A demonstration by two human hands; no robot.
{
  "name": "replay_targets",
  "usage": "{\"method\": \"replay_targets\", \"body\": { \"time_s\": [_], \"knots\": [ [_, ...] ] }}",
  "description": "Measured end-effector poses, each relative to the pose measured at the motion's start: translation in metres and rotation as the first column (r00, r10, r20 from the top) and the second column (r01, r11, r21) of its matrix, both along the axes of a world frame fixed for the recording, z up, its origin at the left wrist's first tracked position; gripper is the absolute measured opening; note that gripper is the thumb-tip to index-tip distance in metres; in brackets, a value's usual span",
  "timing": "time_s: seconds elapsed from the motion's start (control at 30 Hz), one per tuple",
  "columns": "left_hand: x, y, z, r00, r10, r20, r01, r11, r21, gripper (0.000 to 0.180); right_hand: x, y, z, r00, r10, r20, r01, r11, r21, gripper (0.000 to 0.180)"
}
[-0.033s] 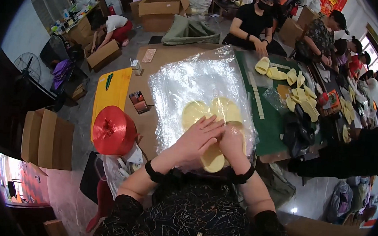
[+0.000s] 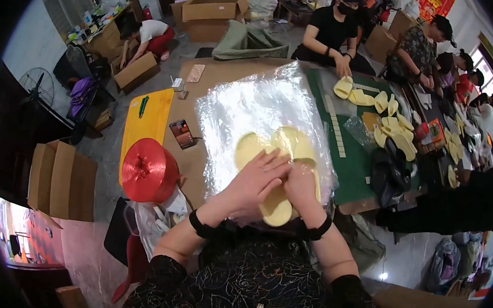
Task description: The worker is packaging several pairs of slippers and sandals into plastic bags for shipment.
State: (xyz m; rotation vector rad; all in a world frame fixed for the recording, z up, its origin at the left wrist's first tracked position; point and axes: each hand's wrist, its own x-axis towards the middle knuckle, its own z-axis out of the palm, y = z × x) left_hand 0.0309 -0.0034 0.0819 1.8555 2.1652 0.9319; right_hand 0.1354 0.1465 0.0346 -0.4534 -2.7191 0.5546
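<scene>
A pair of pale yellow slide slippers lies in front of me on a stack of clear plastic bags (image 2: 239, 104). The left slipper (image 2: 250, 147) shows its far end and its near end; its middle is under my hands. Shiny film seems to cover the right slipper (image 2: 294, 141). My left hand (image 2: 259, 175) rests across the left slipper, fingers stretched out and reaching toward my other hand. At the right slipper, my right hand (image 2: 302, 187) is closed with fingers curled in; its fingertips are partly hidden, so what they grip cannot be made out.
Left of the bags are a red twine roll (image 2: 150, 171), a phone (image 2: 182, 134) and a yellow board (image 2: 147, 124) with a green cutter (image 2: 143, 106). A green mat (image 2: 348, 179) at right bears more yellow slippers (image 2: 396, 130) and black footwear (image 2: 390, 168). Across the table sits a co-worker (image 2: 332, 36).
</scene>
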Motion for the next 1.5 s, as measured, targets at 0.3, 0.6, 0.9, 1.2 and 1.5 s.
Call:
{"method": "replay_targets", "body": {
  "time_s": [0.3, 0.6, 0.9, 1.2, 1.5],
  "knots": [
    [0.023, -0.015, 0.007, 0.992, -0.127, 0.007, 0.127, 0.992, 0.026, 0.045, -0.031, 0.018, -0.039, 0.901, 0.421, -0.108, -0.255, 0.713, 0.653, 0.026],
    [0.013, -0.028, 0.011, 0.984, -0.096, 0.152, 0.094, 0.995, 0.018, 0.049, -0.049, 0.01, -0.009, 0.998, 0.046, -0.039, -0.052, 0.989, -0.142, 0.064],
    [-0.054, -0.044, -0.061, 0.774, 0.622, 0.122, -0.631, 0.774, 0.056, 0.048, 0.072, 0.024, 0.125, 0.763, 0.636, -0.117, -0.367, 0.277, -0.888, 0.022],
    [-0.059, -0.002, -0.08, 0.763, 0.402, 0.507, -0.511, 0.855, 0.09, 0.041, -0.083, 0.029, -0.002, 0.979, -0.201, 0.039, 0.203, 0.977, -0.057, 0.045],
    [-0.04, 0.011, -0.105, 0.854, 0.467, 0.228, -0.501, 0.856, 0.124, 0.062, -0.085, 0.04, -0.043, 0.953, -0.294, -0.07, 0.293, 0.956, -0.02, 0.032]
  ]
}}
